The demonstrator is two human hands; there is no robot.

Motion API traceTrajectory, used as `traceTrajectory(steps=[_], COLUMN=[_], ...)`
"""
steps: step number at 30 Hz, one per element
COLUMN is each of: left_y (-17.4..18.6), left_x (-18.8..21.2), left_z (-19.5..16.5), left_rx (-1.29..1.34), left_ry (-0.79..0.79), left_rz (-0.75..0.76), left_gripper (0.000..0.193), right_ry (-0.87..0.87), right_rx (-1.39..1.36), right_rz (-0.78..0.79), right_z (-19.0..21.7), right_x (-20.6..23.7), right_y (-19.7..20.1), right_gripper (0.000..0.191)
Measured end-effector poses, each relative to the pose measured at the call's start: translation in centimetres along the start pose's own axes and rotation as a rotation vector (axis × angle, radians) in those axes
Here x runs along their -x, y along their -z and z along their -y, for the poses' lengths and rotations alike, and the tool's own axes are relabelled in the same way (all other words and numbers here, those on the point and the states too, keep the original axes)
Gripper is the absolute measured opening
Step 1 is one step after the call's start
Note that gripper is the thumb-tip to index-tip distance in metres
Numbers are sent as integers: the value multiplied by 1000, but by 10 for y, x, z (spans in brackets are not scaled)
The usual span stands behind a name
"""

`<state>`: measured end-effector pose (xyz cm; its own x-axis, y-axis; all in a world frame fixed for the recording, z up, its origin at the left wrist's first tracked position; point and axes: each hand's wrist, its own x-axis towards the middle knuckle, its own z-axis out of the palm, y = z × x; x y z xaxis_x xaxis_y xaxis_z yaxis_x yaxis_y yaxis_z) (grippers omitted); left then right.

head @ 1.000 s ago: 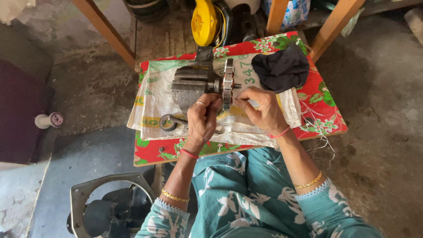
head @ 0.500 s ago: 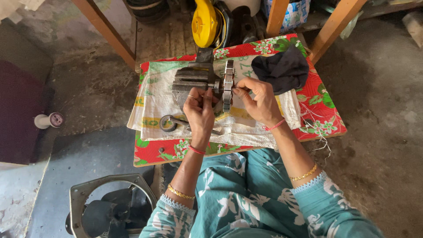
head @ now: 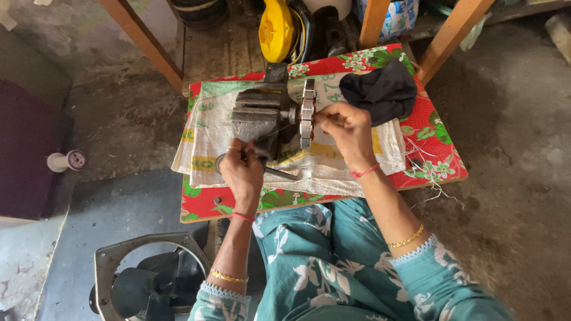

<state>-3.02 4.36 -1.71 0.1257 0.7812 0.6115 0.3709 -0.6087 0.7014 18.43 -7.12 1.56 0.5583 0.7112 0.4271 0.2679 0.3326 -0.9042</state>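
A small grey bench vise stands on a white sack cloth over a low table with a red flowered cover. Its jaws clamp the shaft of a round metal motor stator, set on edge. My right hand touches the right side of the stator, fingers bent against it. My left hand rests at the near side of the vise, pinching a thin wire that runs up toward the stator. A slim metal rod lies by that hand.
A black cloth lies on the table's far right. Wooden legs and a yellow blower stand behind the table. A fan housing with black blades sits on the floor at lower left, a white spool at far left.
My left hand has drawn back from the stator toward me and to the left, trailing the thin wire. My right hand has stayed at the stator.
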Motion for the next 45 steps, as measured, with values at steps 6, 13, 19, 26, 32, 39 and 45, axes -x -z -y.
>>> traceTrajectory(steps=[6,13,19,26,32,39,45], left_y=[31,62,87,31,-10,-15,-9], left_x=[10,21,6,-11,3,11,12], left_z=[22,10,-12,-41,-33,-25,-35], left_rx=[40,221,623,854,969,832,778], left_ry=[106,268,133,173,163,161,138], left_rz=[28,191,335,370,573,564,533], left_gripper=[17,24,14,17,17,17,18], right_ry=[147,555,522,451,296,378,394], right_rx=[199,671,706,505,353,441,474], right_rz=[-271,159,175,156,180,228,298], right_z=[37,70,59,50,66,74,80], right_x=[18,60,71,67,62,37,26], right_y=[-8,-67,-85,-61,-18,4,12], right_gripper=[8,45,33,7,13,12,11])
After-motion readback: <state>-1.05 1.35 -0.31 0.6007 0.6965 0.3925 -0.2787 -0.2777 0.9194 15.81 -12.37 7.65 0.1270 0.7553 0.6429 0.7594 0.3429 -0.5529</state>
